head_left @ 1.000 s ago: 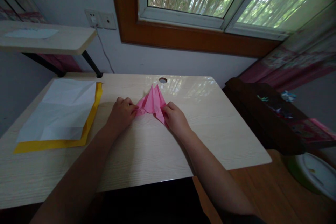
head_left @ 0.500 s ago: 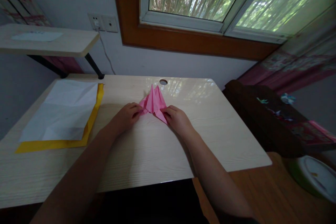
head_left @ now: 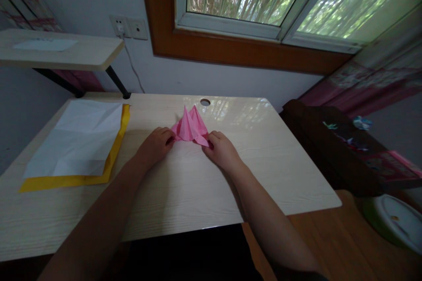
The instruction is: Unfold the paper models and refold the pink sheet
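Far out to the left of the left hand, a white sheet (head_left: 74,138) lies flat on a yellow sheet (head_left: 114,153) whose edges show along its right and near sides; both look unfolded apart from faint creases in the white one, so they appear untouched as working material. Behind them, farther left and higher, a small shelf (head_left: 66,52) stands off the desk (head_left: 184,189).

The left hand (head_left: 154,145) rests on the desk with the forearm stretched forward, knuckles up, fingers curled, its fingertips pinching the left lower corner of the pink folded paper (head_left: 190,126). That paper sits between the two hands, touching both, its base on the desk and two pointed flaps rising away from the person toward the round cable hole (head_left: 205,102) just beyond it. Judging by the several layers and sharp points, the folding is well under way: a compact multi-layered form is already made, but it is not yet a recognisable finished figure, and flaps still stand loose.

The right hand (head_left: 221,151) mirrors the left, forearm angled inward, fingers bent and closed on the right lower corner of the paper. The hands are thus a little apart, each clamped on its own corner.

Well to the right of the right hand, off the desk, a dark cabinet (head_left: 332,149) holds small blurred items.
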